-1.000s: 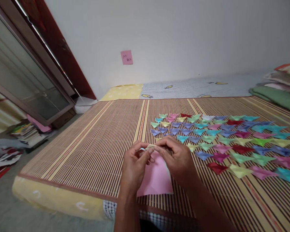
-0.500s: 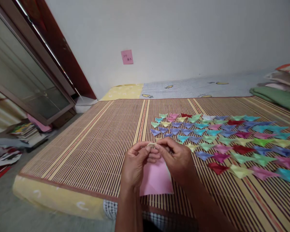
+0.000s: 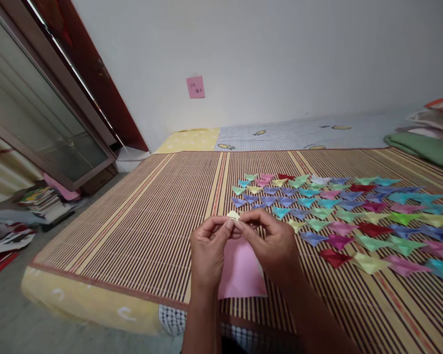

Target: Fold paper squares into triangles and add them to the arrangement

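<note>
A small folded piece of pale yellow paper (image 3: 233, 215) is pinched between my two hands, its pointed top showing above the fingertips. My left hand (image 3: 209, 246) grips it from the left with thumb and fingers. From the right, my right hand (image 3: 271, 241) holds it the same way, the thumbs almost touching. The lower part of the paper is hidden by my fingers. Beneath my hands a pink sheet of paper (image 3: 241, 275) lies flat on the striped mat.
Rows of folded paper pieces (image 3: 371, 263) in many colours spread over the striped mat (image 3: 133, 231) on the right. Folded bedding (image 3: 428, 152) is stacked at the far right. A pink note (image 3: 195, 87) sticks to the wall. Books (image 3: 44, 201) lie at the left.
The yellow paper now stands up more plainly above my fingertips, showing a pointed face. My left fingers have curled in closer round it.
</note>
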The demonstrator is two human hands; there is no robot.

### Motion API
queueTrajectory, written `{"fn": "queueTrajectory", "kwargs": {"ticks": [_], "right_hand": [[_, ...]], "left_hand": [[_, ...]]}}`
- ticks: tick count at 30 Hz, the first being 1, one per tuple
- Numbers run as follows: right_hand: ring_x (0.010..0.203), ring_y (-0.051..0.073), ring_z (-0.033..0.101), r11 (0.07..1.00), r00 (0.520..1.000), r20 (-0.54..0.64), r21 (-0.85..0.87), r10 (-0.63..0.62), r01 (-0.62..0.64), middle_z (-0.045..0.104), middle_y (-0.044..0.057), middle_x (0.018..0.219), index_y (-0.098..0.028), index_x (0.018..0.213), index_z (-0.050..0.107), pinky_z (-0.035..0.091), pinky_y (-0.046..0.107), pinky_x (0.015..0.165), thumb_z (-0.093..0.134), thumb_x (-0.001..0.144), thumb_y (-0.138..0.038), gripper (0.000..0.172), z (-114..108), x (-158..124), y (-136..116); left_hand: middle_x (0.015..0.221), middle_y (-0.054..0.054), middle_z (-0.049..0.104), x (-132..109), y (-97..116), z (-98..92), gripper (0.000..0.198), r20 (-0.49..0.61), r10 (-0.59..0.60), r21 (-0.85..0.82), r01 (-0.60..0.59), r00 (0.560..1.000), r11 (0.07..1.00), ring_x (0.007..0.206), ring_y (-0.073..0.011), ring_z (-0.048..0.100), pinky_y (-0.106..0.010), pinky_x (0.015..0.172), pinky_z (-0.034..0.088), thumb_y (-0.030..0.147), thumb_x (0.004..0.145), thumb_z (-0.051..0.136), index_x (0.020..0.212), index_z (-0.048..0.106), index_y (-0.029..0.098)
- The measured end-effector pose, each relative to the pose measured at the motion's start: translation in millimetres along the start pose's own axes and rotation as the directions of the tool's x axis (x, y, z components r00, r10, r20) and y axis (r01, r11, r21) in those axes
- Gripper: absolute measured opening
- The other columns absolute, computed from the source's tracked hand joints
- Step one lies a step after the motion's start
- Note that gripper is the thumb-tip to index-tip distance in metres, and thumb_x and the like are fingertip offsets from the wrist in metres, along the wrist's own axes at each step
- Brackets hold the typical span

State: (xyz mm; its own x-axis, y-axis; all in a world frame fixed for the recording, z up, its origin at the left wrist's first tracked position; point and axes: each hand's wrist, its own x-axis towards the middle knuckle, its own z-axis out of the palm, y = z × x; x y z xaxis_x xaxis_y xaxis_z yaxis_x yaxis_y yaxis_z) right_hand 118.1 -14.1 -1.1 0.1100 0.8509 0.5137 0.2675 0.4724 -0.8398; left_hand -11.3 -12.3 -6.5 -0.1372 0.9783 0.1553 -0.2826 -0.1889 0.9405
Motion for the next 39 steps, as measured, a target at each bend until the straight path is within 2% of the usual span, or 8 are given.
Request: {"fn": "queueTrajectory", "kwargs": {"ticks": [5, 10, 12, 19, 26, 30, 35, 39], "right_hand": [[0.082, 0.020, 0.070, 0.999, 0.999, 0.027, 0.029, -0.040, 0.039, 0.074, 0.001, 0.083, -0.023, 0.083, 0.069, 0.053, 0.032, 0.073, 0.066, 0.091, -0.018, 0.009, 0, 1, 1], [0.087, 0.021, 0.071, 0.997, 0.993, 0.082, 0.029, -0.080, 0.078, 0.075, 0.002, 0.086, -0.023, 0.082, 0.068, 0.054, 0.034, 0.075, 0.064, 0.091, -0.018, 0.011, -6, 5, 4], [0.086, 0.021, 0.071, 0.996, 0.994, 0.079, 0.030, -0.081, 0.079, 0.075, 0.002, 0.086, -0.023, 0.082, 0.068, 0.055, 0.033, 0.075, 0.064, 0.091, -0.019, 0.011, -6, 5, 4], [0.080, 0.019, 0.069, 0.998, 1.000, -0.001, 0.068, 0.016, -0.016, 0.074, 0.001, 0.082, -0.023, 0.082, 0.069, 0.054, 0.032, 0.072, 0.068, 0.089, -0.020, 0.008, 4, -1, -1], [0.091, 0.021, 0.069, 0.994, 0.998, -0.058, 0.107, 0.027, -0.020, 0.071, 0.002, 0.085, -0.022, 0.080, 0.068, 0.053, 0.036, 0.081, 0.068, 0.089, -0.017, 0.010, 8, -3, 3], [0.092, 0.021, 0.069, 0.982, 0.996, -0.066, 0.184, 0.055, -0.042, 0.071, 0.002, 0.088, -0.022, 0.080, 0.069, 0.053, 0.038, 0.082, 0.069, 0.088, -0.016, 0.010, 9, -3, 8], [0.088, 0.020, 0.069, 0.959, 0.993, -0.081, 0.276, 0.090, -0.064, 0.072, 0.002, 0.088, -0.022, 0.083, 0.069, 0.054, 0.035, 0.079, 0.071, 0.086, -0.016, 0.007, 9, -3, 13], [0.077, 0.018, 0.068, 0.955, 0.988, -0.040, 0.263, 0.151, -0.136, 0.072, 0.001, 0.083, -0.021, 0.087, 0.070, 0.054, 0.033, 0.072, 0.074, 0.086, -0.021, 0.004, 7, -3, 13]], "left_hand": [[0.073, -0.001, 0.075, -1, 3, 3.0, 0.014, -0.041, 0.027, -0.001, -0.027, 0.999, 1.000, 0.064, -0.0133, 0.071, -0.025, 0.066, 0.061, 0.028, 0.080, 0.082, 0.085, 0.075, 0.016], [0.076, -0.005, 0.077, 1, 11, -6.5, 0.014, 0.058, -0.039, 0.051, 0.036, 0.998, 0.998, 0.067, -0.0158, 0.074, -0.028, 0.070, 0.062, 0.028, 0.082, 0.080, 0.087, 0.078, 0.014], [0.075, -0.006, 0.078, 1, 11, -9.2, 0.013, 0.046, -0.046, 0.066, 0.043, 0.998, 0.997, 0.068, -0.0170, 0.074, -0.029, 0.070, 0.063, 0.027, 0.081, 0.081, 0.085, 0.079, 0.014], [0.074, -0.004, 0.078, -3, 6, -3.1, 0.009, -0.052, 0.061, 0.095, -0.056, 0.997, 0.994, 0.068, -0.0153, 0.074, -0.025, 0.068, 0.062, 0.024, 0.080, 0.082, 0.084, 0.081, 0.016], [0.071, -0.003, 0.076, -3, 5, 3.5, 0.012, -0.084, 0.084, 0.063, -0.078, 0.993, 0.995, 0.066, -0.0142, 0.074, -0.024, 0.067, 0.062, 0.022, 0.079, 0.083, 0.079, 0.073, 0.015], [0.072, -0.002, 0.076, -2, 4, 5.9, 0.017, -0.078, 0.062, 0.012, -0.062, 0.995, 0.998, 0.066, -0.0142, 0.074, -0.025, 0.068, 0.062, 0.021, 0.078, 0.084, 0.081, 0.067, 0.016], [0.077, -0.002, 0.078, 1, 3, 3.5, 0.031, -0.016, -0.025, -0.077, 0.024, 1.000, 0.997, 0.065, -0.0130, 0.073, -0.025, 0.069, 0.061, 0.021, 0.073, 0.087, 0.096, 0.067, 0.016], [0.072, -0.002, 0.074, 1, 5, 0.6, 0.017, 0.040, -0.054, -0.002, 0.054, 0.998, 0.999, 0.063, -0.0104, 0.069, -0.020, 0.064, 0.057, 0.025, 0.079, 0.083, 0.086, 0.074, 0.013]]}}
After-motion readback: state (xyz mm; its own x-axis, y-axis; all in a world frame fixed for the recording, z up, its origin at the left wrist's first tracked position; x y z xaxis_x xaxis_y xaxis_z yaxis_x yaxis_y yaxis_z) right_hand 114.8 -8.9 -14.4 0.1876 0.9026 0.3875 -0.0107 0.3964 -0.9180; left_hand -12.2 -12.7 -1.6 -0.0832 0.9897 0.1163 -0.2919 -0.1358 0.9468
